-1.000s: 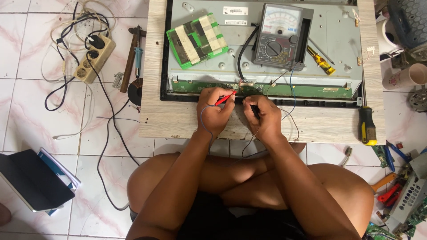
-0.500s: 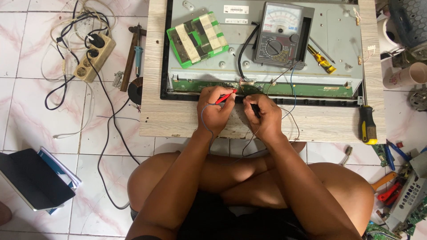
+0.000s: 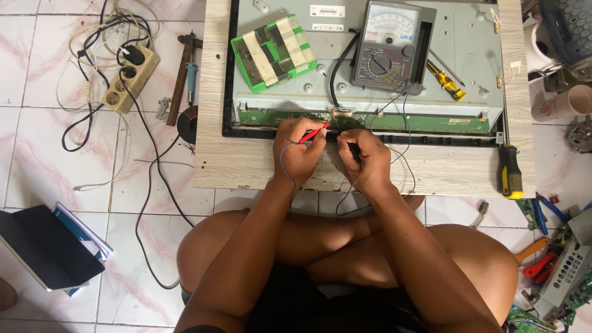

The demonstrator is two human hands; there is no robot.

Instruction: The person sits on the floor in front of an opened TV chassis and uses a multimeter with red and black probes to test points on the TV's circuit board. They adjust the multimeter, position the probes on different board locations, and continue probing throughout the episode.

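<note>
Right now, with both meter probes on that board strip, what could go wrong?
The red probe in the left hand and black probe in the right hand sit close together; a slip could bridge contacts on the green board strip. Loose leads might tug the multimeter.

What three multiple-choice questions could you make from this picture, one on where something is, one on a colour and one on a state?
1. Where does the meter lie?
A. on the floor tiles
B. on the grey panel back
C. on the person's lap

2. What colour is the probe in the left hand?
A. red
B. blue
C. white

3. How is the yellow-handled screwdriver?
A. held in the right hand
B. standing upright
C. lying loose on the panel

Answers: 1 B, it rests on the grey metal; 2 A, red shows between the fingers; 3 C, the right hand grips a black probe instead.
</note>
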